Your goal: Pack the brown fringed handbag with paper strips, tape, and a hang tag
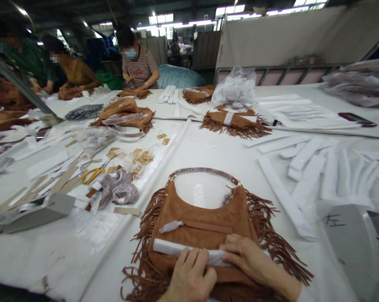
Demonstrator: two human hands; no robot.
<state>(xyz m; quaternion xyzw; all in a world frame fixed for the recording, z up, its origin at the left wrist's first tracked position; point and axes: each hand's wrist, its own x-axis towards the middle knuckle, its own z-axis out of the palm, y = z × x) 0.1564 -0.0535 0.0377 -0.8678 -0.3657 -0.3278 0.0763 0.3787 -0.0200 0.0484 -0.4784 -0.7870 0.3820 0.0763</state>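
A brown suede fringed handbag [205, 218] lies flat on the white table in front of me, its wrapped handle [205, 171] arching away. A white foam strip [173, 247] lies across the bag's lower front. My left hand [189, 277] presses on the strip, fingers curled over it. My right hand [249, 256] pinches the strip's right part against the bag. A small white-wrapped zipper pull [170, 226] sits above the strip.
Other fringed bags [236, 121] [126, 111] lie further back. White foam strips [302, 159] are spread at right, tape dispensers [35, 209] [356, 239] at both sides, yellow scissors [93, 174] and tags [139, 157] at left. Three people [139, 63] work at the far left.
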